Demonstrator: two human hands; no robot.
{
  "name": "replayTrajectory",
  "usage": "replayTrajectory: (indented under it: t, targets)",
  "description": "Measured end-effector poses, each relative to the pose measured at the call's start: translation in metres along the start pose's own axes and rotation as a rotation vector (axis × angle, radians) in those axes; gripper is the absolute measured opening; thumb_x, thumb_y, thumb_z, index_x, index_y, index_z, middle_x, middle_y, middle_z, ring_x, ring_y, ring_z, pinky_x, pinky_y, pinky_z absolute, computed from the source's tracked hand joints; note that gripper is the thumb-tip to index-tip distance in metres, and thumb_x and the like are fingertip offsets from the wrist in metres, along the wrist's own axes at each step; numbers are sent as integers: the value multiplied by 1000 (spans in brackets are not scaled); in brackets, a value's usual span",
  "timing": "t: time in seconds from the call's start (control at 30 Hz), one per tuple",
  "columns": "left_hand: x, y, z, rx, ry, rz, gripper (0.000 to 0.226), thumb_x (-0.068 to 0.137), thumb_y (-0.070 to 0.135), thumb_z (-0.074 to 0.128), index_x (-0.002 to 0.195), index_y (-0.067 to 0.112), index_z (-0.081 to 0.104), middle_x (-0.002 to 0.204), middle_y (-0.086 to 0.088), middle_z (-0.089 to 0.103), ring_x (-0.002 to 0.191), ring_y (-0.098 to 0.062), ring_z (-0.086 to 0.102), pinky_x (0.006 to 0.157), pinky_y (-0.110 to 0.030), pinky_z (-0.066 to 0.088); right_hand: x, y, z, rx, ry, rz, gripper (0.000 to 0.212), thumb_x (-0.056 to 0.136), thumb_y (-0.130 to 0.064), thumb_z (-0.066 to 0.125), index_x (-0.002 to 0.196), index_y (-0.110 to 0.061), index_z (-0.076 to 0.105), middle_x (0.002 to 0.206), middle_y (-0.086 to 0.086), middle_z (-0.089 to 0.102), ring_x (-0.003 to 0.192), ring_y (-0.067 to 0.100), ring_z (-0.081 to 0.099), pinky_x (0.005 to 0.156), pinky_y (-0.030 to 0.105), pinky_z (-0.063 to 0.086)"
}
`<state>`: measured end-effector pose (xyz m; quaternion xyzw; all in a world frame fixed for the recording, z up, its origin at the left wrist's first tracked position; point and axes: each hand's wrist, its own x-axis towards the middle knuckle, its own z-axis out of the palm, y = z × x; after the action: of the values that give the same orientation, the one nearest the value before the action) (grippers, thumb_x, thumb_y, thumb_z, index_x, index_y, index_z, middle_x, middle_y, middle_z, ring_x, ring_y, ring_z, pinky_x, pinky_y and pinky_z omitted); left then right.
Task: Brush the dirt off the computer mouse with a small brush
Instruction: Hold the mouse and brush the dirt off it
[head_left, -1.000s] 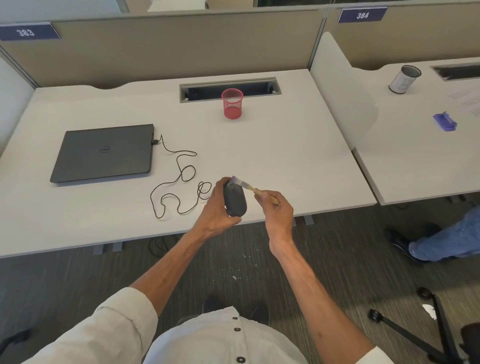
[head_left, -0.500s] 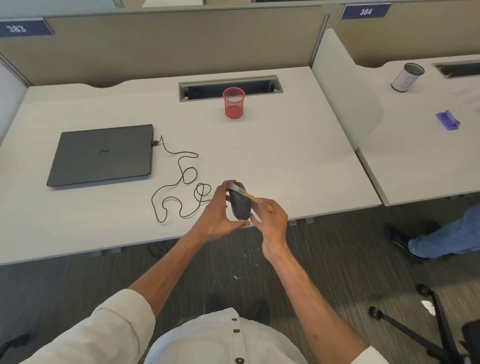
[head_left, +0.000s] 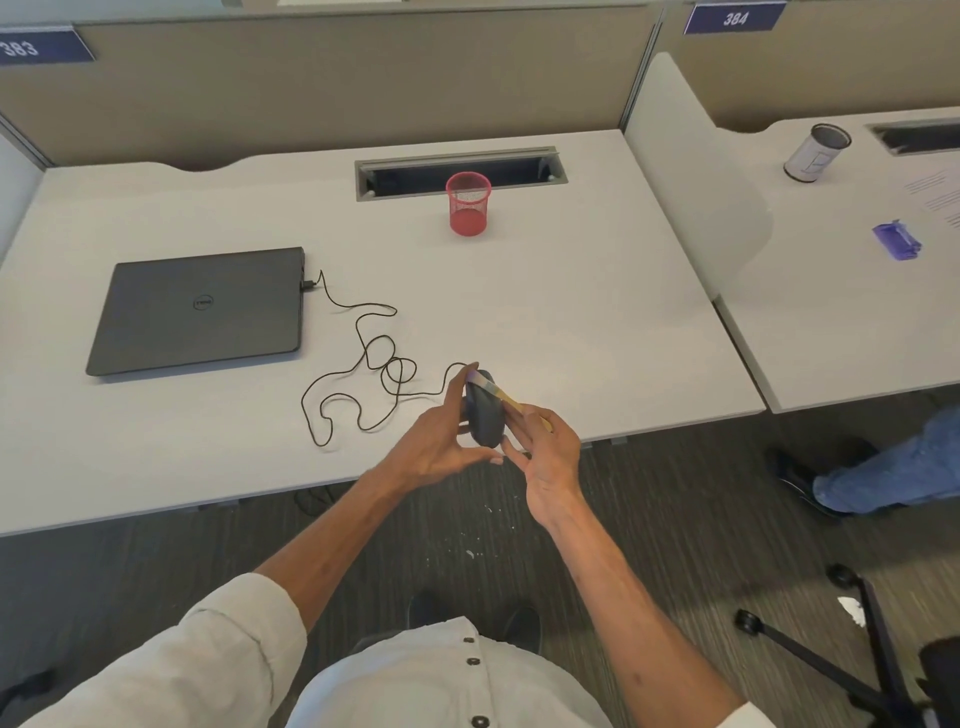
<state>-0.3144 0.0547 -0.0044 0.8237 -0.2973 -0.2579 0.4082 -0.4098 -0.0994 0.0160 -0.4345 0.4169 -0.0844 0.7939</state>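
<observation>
Left grip holds the mouse; right grip pinches the brush across its top.

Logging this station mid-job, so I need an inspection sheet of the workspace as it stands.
Surface: white desk with a cable slot at the back.
Job's things: mouse held over the desk's near edge; brush lies across its far end.
Clutter: closed laptop; red mesh cup.
Grippers: left hand holds mouse; right hand pinches brush.
Cables: mouse cable loops on desk to laptop.
Surroundings: partition; neighbouring desk with tin; someone's leg; chair base.
</observation>
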Motion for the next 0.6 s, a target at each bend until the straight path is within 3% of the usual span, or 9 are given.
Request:
replayTrajectory:
  t: [0.1,0.2,0.3,0.37,0.47,0.53,0.6]
  targets:
    - [2,0,-1,-87,-4,1,137,71,48,103,167,51,5,153,4,57,111,8,70,87,-9,58,1,1,-2,44,-24,40,13,108,-19,70,113,-7,72,117,11,85,116,25,80,106,51,61]
    - [1,2,-1,-115,13,6,138,66,52,105,168,46,13,151,19,49,116,9,67,80,-16,62,1,2,-2,62,-54,84,15,111,-20,66,113,-6,72,117,11,85,115,26,81,103,52,63]
    - [1,5,-1,-115,13,4,137,64,61,103,168,46,16,143,38,44,121,11,63,82,-14,62,3,3,-4,52,-55,90,20,112,-21,64,119,-3,73,117,13,85,112,27,82,102,55,63]
    - [1,6,-2,-99,-1,7,138,64,66,101,169,44,14,146,45,40,126,18,58,93,-9,56,3,2,-5,48,-44,85,23,111,-20,65,122,-1,72,116,13,85,110,27,83,102,56,63]
    - [3,8,-2,-53,-49,24,145,64,72,98,172,40,7,164,34,38,140,17,47,113,-12,44,3,2,-7,61,-23,92,29,111,-19,66,129,4,70,115,13,85,110,27,83,104,57,63]
    - [5,10,-3,-29,-81,30,146,65,71,98,173,41,3,173,17,37,146,7,45,117,-18,42,2,2,-8,76,-24,95,30,111,-19,66,129,5,69,116,14,85,111,28,83,104,58,62]
    - [7,12,-4,-12,-83,35,145,67,71,97,173,41,2,174,12,34,146,4,45,115,-18,43,3,0,-10,83,-33,101,30,112,-20,65,129,4,69,116,13,85,110,28,83,102,57,63]
